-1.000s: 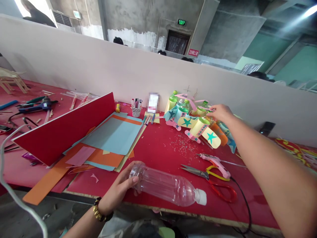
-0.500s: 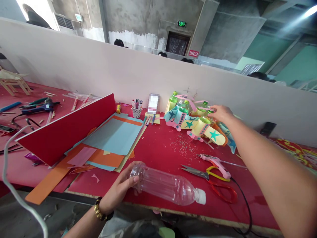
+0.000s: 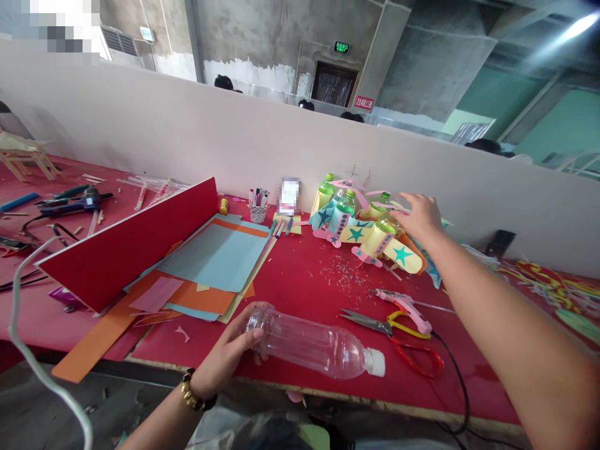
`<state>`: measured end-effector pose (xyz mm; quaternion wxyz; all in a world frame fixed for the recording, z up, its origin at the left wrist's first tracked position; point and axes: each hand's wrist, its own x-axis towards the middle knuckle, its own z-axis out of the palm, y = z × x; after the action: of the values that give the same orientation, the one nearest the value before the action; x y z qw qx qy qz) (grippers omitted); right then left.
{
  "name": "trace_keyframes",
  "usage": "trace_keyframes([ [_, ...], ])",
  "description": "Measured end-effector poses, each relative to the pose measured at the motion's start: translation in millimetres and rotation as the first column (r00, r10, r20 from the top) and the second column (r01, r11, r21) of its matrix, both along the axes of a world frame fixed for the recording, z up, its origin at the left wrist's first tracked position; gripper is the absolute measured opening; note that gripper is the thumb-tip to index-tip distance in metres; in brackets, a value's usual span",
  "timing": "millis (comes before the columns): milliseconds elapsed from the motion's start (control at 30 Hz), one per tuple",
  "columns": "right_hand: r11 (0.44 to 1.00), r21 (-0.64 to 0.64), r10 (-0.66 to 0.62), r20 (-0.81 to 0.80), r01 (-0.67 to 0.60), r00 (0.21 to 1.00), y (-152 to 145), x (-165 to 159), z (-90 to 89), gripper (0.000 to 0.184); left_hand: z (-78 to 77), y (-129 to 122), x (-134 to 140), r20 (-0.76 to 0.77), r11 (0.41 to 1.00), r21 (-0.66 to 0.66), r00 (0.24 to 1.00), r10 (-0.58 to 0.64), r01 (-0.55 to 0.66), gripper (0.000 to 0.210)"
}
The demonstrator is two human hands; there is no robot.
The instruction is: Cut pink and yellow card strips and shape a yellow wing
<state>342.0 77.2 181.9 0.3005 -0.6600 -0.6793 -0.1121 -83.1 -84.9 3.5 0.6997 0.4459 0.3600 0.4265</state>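
My left hand [image 3: 246, 334] is wrapped round the base end of a clear plastic bottle [image 3: 312, 344]. The bottle lies on its side over the table's front edge, its white cap pointing right. At the back right, my right hand [image 3: 424, 215] has its thumb and fingers apart beside the group of bottle airplanes. The nearest airplane [image 3: 377, 239] has a yellow paper body, a wing with a green star and pink feet; my right hand partly hides its top. Behind it stands another airplane [image 3: 345, 206], with a blue wrap and a green cap.
Scissors [image 3: 368, 322] with yellow and red handles lie beside a pink glue gun [image 3: 407, 306]. Coloured paper sheets [image 3: 215, 253] are stacked at left, next to a red upright board [image 3: 140, 244]. A pen cup [image 3: 257, 212] and a phone [image 3: 289, 195] stand by the white partition [image 3: 187, 125].
My right hand has opened its fingers and drawn slightly up from the nearest airplane's top. The clear bottle stays in my left hand, its cap end slightly higher.
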Motion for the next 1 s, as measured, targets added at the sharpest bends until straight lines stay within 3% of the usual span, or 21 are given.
trace_keyframes([
  [100,0.992,0.122,-0.015,-0.030,0.018,0.999,-40.4,-25.1,-16.1,0.046,0.2,-0.4,0.7,0.004,1.000,0.012,1.000,0.007,-0.007,0.056],
  [200,0.986,0.138,0.134,-0.288,-0.097,0.948,-88.7,-55.8,-49.3,0.039,1.2,-0.4,2.1,0.009,0.999,0.032,1.000,0.017,-0.017,0.054],
  [333,0.963,0.050,0.225,-0.686,-0.264,0.692,-138.3,-90.8,-107.6,0.031,1.8,1.2,4.0,0.040,0.996,0.061,0.998,0.057,-0.060,0.054],
  [467,0.914,0.045,0.212,-0.900,-0.403,0.381,-161.3,-120.1,-147.4,0.037,2.0,4.0,5.3,0.070,0.991,0.068,0.992,0.108,-0.113,0.047],
  [600,0.768,0.097,0.212,-0.971,-0.633,0.108,-167.7,-153.1,-156.7,0.054,6.2,3.5,7.3,0.055,0.988,0.090,0.991,0.122,-0.127,0.047],
  [733,0.736,0.234,0.238,-0.968,-0.635,-0.081,-163.9,-180.6,-155.6,0.061,11.7,-0.6,11.6,-0.035,0.979,0.197,0.998,0.054,-0.047,0.050],
  [900,0.641,0.289,0.246,-0.955,-0.711,-0.165,-165.9,-192.4,-159.1,0.059,5.8,-1.8,16.9,-0.299,0.868,0.482,0.953,0.038,0.116,0.051],
  [1000,0.661,0.241,0.222,-0.967,-0.711,-0.121,-171.6,-191.6,-164.4,0.059,-0.3,-2.0,20.3,-0.480,0.813,0.552,0.868,0.127,0.186,0.062],
])
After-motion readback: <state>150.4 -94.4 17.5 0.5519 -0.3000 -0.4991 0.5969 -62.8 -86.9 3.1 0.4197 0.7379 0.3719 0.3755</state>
